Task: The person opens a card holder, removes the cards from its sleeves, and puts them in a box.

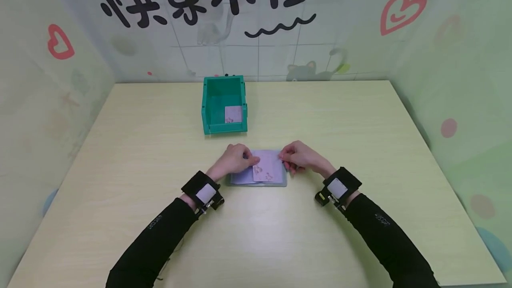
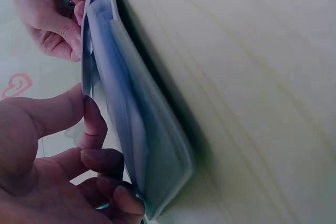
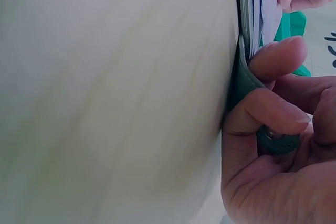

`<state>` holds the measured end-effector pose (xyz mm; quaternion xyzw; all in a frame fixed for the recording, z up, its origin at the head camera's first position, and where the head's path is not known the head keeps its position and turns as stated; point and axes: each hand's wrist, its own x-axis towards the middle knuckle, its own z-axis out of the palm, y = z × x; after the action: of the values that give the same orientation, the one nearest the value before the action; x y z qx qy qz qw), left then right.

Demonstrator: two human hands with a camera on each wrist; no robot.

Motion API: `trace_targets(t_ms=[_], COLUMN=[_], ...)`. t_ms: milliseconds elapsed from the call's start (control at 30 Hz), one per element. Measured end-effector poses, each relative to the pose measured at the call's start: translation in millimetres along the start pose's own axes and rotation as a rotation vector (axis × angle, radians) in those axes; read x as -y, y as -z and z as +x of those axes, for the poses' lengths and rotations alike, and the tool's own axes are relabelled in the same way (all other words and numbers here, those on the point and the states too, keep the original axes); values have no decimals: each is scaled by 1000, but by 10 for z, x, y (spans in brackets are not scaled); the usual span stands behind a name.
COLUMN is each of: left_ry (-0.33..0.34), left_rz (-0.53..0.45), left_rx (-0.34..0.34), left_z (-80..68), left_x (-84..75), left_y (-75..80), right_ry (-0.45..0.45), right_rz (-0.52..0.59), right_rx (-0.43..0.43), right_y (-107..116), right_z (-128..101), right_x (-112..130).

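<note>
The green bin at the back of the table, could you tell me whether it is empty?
Not empty: the green bin stands upright with one pale patterned card lying inside.

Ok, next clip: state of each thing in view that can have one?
Wallet: flat on the table, open, holding pale cards.
Top card: partly slid out.
Green bin: upright, one card inside.
Left hand: fingers pinching the top card.
Right hand: gripping the wallet's snap tab.

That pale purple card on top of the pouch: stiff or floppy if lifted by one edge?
Probably bends some: the card looks paper-thin, edge-on in the wrist views. Likely very light, so it may slide on the pouch. Both the left hand and right hand pinch it.
</note>
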<state>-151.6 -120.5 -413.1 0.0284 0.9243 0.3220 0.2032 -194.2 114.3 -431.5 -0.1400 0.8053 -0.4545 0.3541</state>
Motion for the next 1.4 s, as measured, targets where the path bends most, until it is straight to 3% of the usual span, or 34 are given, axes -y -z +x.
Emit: trace_targets(t_ms=[167,333,767,933,1033,1133,1200,1300,1400], left_ry=[-14,-16,51,37,19,-7,-25,-40,-30], left_rz=[-66,-96,-205,-259,-315,-392,-432,-450,-394], left_rx=[38,22,9,42,29,-38,-118,-274,-431], left_z=[-7,-24,-102,-133,-133,-110,-75,16,147], left_x=[41,70,115,117,138,162,170,156,120], left_y=[56,115,295,382,438,509,566,652,706], right_ry=[-26,-17,-16,-4,-1,-2,-5,-9,-9], right_rz=[-1,23,3,-10,-13,-11,-10,-6,-3], right_rx=[-24,-22,-50,-42,-41,-38,-39,-43,-46], right_y=[16,19,0,-2,-4,-8,-11,-17,-23], right_z=[15,4,-12,-14,-12,-13,-13,-10,-8], right_x=[-9,0,0,5,-3,-9,-10,-10,-8])
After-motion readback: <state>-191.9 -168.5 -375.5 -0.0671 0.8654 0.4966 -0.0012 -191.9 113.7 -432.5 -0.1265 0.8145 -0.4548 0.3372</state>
